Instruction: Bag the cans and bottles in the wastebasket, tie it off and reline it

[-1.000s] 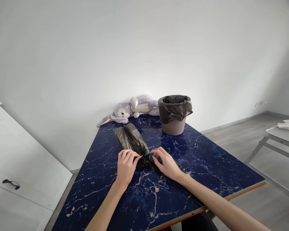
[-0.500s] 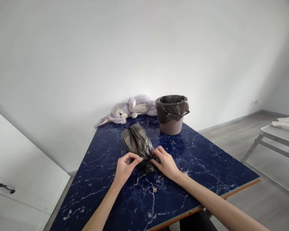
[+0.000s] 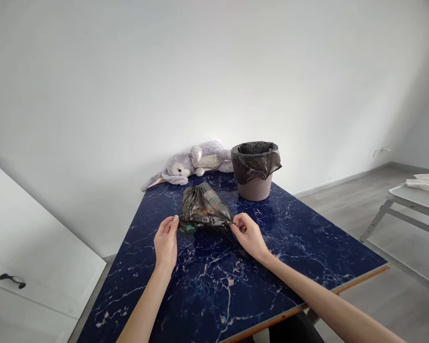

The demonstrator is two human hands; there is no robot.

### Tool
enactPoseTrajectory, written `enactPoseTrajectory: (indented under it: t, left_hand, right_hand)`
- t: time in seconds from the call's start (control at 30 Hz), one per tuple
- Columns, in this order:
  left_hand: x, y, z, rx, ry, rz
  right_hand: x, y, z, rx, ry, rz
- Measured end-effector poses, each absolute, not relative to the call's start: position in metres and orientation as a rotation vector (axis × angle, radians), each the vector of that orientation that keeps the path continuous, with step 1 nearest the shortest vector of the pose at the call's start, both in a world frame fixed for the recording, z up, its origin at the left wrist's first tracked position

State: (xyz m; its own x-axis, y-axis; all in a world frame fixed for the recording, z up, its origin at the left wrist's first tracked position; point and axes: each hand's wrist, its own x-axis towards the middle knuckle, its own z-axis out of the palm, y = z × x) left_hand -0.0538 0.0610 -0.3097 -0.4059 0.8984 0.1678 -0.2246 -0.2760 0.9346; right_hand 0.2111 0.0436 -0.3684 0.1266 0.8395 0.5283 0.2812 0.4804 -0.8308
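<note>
A thin black garbage bag [image 3: 205,209] lies on the blue marbled table [image 3: 200,281], its near edge stretched wide between my two hands. My left hand [image 3: 166,240] pinches the left corner of that edge between thumb and fingers. At the right corner, my right hand [image 3: 248,236] pinches the plastic in the same way. Through the film I make out things inside, one of them green near the mouth; their kind is unclear.
Behind the bag, a pinkish-brown bin [image 3: 255,188] with a black liner [image 3: 255,164] over its rim stands at the table's far right. A plush rabbit [image 3: 196,163] lies along the wall. White drawers [image 3: 32,257] flank the left; a folding table [image 3: 411,200] stands right.
My hands have moved apart, the left going outward. The bag's gathered, bunched neck is now spread into a wide edge, and the contents show more through the film.
</note>
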Motion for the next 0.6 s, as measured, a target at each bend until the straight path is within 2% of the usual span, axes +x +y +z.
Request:
enactPoseTrajectory:
  t: [0.17,0.33,0.47,0.6]
  left_hand:
    - [-0.078,0.074,-0.313,0.813,1.213,1.948]
    - [-0.081,0.073,-0.316,0.923,1.343,1.916]
    - [-0.060,0.057,-0.314,1.284,1.338,1.774]
    - [-0.045,0.045,-0.320,2.130,1.387,1.397]
  right_hand:
    - [0.212,0.048,-0.375,-1.093,-1.371,0.572]
    - [0.210,0.048,-0.376,-1.096,-1.394,0.569]
    - [0.207,0.039,-0.369,-1.037,-1.488,0.542]
    - [0.207,0.028,-0.358,-0.960,-1.565,0.561]
